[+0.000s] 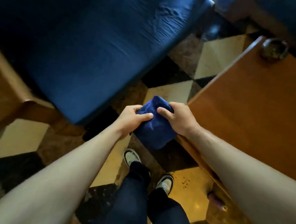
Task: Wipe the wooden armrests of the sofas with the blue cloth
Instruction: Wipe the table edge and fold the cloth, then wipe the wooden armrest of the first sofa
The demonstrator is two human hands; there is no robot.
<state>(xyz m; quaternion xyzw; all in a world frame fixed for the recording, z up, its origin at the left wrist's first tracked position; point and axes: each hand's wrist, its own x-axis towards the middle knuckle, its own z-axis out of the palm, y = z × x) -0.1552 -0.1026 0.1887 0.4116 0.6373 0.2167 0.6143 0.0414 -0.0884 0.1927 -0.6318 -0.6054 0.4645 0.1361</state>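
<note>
I hold a folded blue cloth (153,128) in front of me with both hands, above the floor. My left hand (131,118) grips its left edge, thumb on top. My right hand (179,119) grips its upper right side. A sofa with a blue seat cushion (88,52) fills the upper left. Its wooden armrest (6,89) runs along the left edge, rounded at the near end. Both hands are to the right of that armrest, apart from it.
A wooden table (261,113) stands at the right, with a dark round ashtray (274,50) at its far corner. The floor (20,135) has black, cream and brown tiles. My legs and shoes (132,158) are below. Another blue seat shows at top right.
</note>
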